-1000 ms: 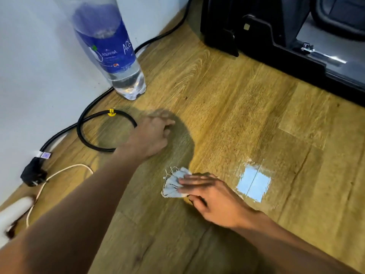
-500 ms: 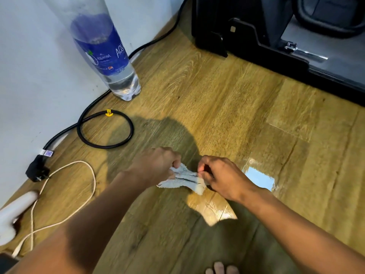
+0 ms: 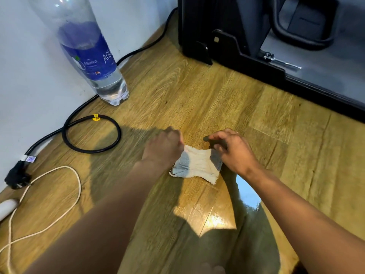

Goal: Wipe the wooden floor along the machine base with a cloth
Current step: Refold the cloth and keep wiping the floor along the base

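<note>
1. Opened the cloth [image 3: 197, 166] out within the last second, from a bunched wad into a flat patch.
2. Brought the left hand [image 3: 164, 148] across from beside the black cable loop [image 3: 90, 133] to take the cloth's left end.
3. Pinching at both ends now. Left fingers curled tight on the upper left corner. Right hand [image 3: 234, 154] nipping the right end with curled fingers, one finger stretched forward.
4. Probably readying a fresh, wider face, with no wiping stroke under way yet.
5. Sitting on the wooden floor [image 3: 217, 99] about midway between the wall edge and the machine base [image 3: 246, 62], well apart from both. Cannot tell whether lying fully flat or partly lifted.
6. Running with its long axis from hand to hand, seemingly across the boards. One end pointing to the wall-side edge, the other toward the machine-side edge, dipping slightly nearer on the right.
</note>
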The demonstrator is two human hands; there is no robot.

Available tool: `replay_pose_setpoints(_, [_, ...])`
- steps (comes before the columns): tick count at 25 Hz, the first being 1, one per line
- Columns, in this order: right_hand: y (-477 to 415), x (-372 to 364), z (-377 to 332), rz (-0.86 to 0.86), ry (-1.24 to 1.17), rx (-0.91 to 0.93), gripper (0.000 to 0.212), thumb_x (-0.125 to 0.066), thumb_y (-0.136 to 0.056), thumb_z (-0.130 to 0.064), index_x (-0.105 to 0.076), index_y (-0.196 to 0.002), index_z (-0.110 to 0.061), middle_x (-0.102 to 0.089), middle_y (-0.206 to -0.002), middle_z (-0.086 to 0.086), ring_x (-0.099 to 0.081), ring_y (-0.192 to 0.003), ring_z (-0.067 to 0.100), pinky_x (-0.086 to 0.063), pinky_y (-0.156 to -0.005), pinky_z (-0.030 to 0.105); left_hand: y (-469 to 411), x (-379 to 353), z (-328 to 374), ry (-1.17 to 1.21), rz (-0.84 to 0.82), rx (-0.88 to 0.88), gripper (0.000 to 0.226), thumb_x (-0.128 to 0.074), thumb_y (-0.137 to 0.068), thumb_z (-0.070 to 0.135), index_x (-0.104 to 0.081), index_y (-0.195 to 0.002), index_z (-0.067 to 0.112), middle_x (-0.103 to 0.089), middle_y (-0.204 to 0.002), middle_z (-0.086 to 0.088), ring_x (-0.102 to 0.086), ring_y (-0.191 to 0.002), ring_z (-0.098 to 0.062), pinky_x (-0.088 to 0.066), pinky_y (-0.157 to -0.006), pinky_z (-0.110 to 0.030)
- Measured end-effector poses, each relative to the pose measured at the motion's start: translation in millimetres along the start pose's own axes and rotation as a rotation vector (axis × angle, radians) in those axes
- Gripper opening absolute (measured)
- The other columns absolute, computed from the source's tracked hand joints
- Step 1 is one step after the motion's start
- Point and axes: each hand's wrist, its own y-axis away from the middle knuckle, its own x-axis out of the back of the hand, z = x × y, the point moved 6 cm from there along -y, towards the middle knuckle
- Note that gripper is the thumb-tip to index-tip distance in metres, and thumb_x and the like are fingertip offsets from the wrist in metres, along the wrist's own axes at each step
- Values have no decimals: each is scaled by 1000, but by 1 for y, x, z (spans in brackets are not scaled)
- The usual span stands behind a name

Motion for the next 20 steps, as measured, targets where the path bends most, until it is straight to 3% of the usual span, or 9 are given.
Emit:
replay_pose_setpoints(2, [11,-6,-2,-81,-74,-1,16,-64,-88,-17,-64,-93,-32,-61,-93,-13,-57,-84,-2,-46,-81,13,1,6,0,80,59,3,7,-56,-91,19,-59,-97,16,-60,-98,1,-62,-84,-19,-52,-75,-39])
replay_pose_setpoints(3, [20,-16,-3,-188,-107,-12,14,-66,-87,-22,-62,-86,-34,-63,-88,-16,-59,-79,-5,-50,-77,16,3,3,1,118,6,-28,8,-60,-89,21,-58,-96,21,-61,-95,4,-62,-84,-16,-51,-73,-34])
replay_pose_setpoints(5, [38,-32,-1,-339,-88,-31,11,-70,-84,-28,-61,-80,-33,-64,-80,-16,-61,-75,-2,-53,-75,25,13,-12,6,90,-234,-111,11,-68,-83,25,-58,-88,28,-61,-87,10,-61,-84,-11,-44,-67,-27])
replay_pose_setpoints(7, [47,-37,2,-345,-65,-58,14,-74,-80,-32,-60,-80,-32,-62,-79,-15,-59,-74,2,-51,-73,24,22,-25,8,-26,-381,-151,14,-72,-79,29,-59,-83,30,-60,-88,10,-58,-85,-12,-42,-67,-28])
replay_pose_setpoints(11, [46,-40,2,-363,-123,-143,20,-80,-74,-31,-60,-77,-29,-58,-67,-13,-54,-62,0,-41,-59,17,21,-27,4,40,-364,-121,12,-72,-82,28,-60,-83,31,-57,-80,15,-59,-83,-10,-39,-67,-26])
replay_pose_setpoints(14, [42,-38,1,-362,-107,-168,19,-76,-79,-29,-58,-73,-27,-60,-71,-13,-57,-68,3,-41,-64,20,20,-27,6,34,-362,-134,13,-71,-81,23,-60,-76,29,-56,-77,15,-60,-81,-9,-41,-67,-25])
replay_pose_setpoints(18, [37,-31,0,-408,-139,-197,17,-72,-83,-20,-56,-81,-27,-64,-77,-9,-61,-73,6,-42,-64,17,9,-10,10,281,-346,-72,13,-76,-79,27,-64,-74,29,-62,-73,18,-59,-72,1,-39,-59,-13])
replay_pose_setpoints(20, [26,-14,-4,-373,-127,-163,15,-71,-83,-20,-59,-79,-27,-65,-76,-10,-62,-73,4,-40,-61,12,-2,5,15,364,-300,-70,12,-74,-81,21,-66,-75,28,-64,-72,19,-60,-71,2,-44,-62,-15])
